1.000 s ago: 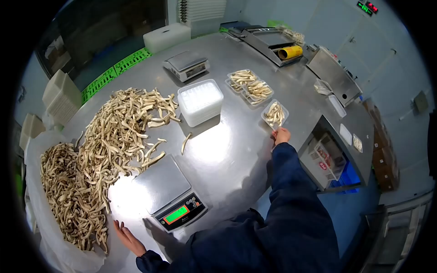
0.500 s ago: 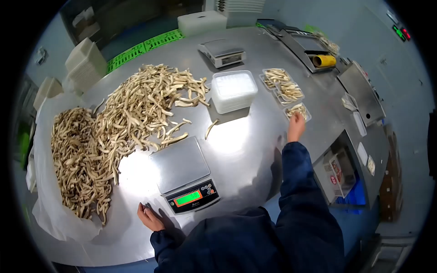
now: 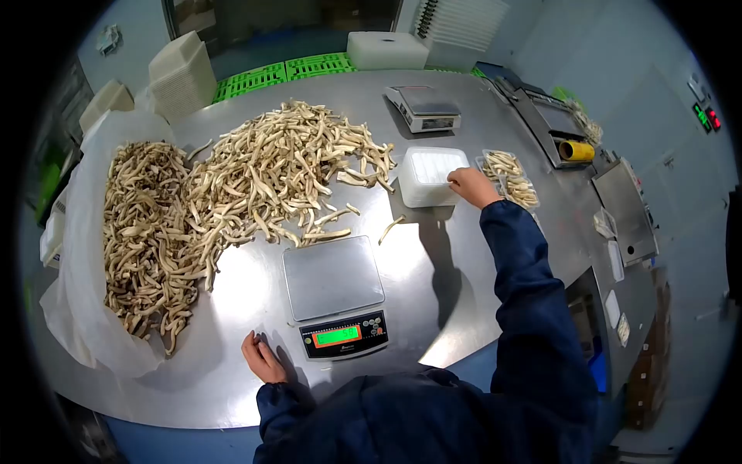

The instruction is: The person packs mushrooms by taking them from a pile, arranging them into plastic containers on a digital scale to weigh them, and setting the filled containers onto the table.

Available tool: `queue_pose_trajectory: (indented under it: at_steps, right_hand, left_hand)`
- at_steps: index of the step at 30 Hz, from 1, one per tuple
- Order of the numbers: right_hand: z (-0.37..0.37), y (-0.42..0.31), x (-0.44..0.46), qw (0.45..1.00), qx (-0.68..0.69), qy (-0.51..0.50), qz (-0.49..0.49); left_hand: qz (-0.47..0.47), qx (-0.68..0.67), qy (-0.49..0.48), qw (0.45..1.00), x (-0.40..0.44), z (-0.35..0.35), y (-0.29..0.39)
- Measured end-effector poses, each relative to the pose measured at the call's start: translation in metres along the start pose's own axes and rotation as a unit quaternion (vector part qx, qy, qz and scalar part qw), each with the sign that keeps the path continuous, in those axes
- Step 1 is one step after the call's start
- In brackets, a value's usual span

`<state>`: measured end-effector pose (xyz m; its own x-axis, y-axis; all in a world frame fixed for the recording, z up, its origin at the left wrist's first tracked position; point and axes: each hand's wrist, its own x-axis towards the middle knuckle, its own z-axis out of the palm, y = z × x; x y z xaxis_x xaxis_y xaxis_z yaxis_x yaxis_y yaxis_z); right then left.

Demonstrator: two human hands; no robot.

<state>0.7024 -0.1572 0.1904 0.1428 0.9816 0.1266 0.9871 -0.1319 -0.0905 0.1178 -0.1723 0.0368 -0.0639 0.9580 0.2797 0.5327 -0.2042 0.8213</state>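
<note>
My right hand (image 3: 474, 187) is at the right rim of a stack of clear plastic trays (image 3: 427, 193), its fingers closed on the edge of the top tray. My left hand (image 3: 263, 359) rests on the steel table, fingers loosely apart, holding nothing. Close to its right stands a digital scale (image 3: 334, 282) with a bare pan and a lit green display. Beyond the scale spreads a large heap of long, pale mushrooms (image 3: 270, 170). One loose mushroom (image 3: 391, 230) lies between the scale and the trays. Filled trays of mushrooms (image 3: 510, 179) sit just past my right hand, partly hidden by it.
A clear plastic bag (image 3: 81, 255) of mushrooms lies open at the left. A second scale (image 3: 423, 108) stands behind the tray stack. At the right is a machine with a yellow roll (image 3: 576, 151). White tray stacks (image 3: 182, 77) and green crates (image 3: 317, 66) line the back.
My right hand has moved left from the filled trays to the tray stack. My left hand stays on the table. The view has turned somewhat to the left.
</note>
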Motion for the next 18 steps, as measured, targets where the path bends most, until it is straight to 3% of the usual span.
queue_pose_trajectory:
  at_steps: [8, 12, 18]
  right_hand:
    - [-0.015, -0.003, 0.000, 0.989, -0.122, -0.027, -0.077]
    - [0.006, 0.002, 0.001, 0.978, -0.108, 0.066, -0.166]
    - [0.012, -0.016, 0.000, 0.976, -0.138, 0.130, -0.110]
  left_hand:
    - [-0.024, -0.037, 0.009, 0.999, 0.000, 0.001, 0.002]
    - [0.009, -0.020, 0.021, 1.000, -0.002, 0.003, -0.015]
    - [-0.044, -0.035, 0.017, 0.998, -0.001, 0.000, -0.003]
